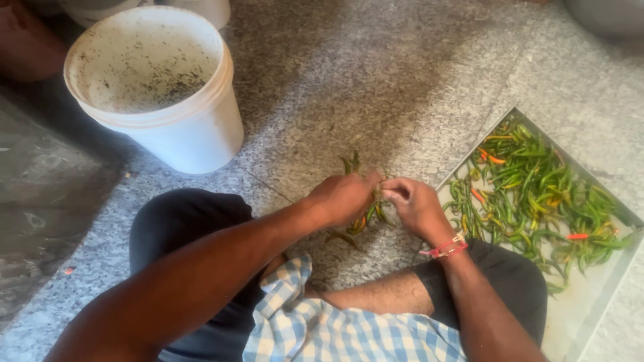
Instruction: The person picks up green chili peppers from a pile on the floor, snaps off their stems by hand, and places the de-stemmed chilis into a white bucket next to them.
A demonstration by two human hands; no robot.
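Chillies sit bunched in the closed grip of the left hand, just above the stone floor, while the right hand pinches at the bunch, fingers curled shut against it. Right of the hands lies a metal tray heaped with more green chillies; far left stands a white bucket.

Head view: both hands on a bunch of green chillies, above the granite floor.

I see my left hand gripping the chillies, right hand pinching at them; metal tray of chillies by my right knee, white bucket at the far left.
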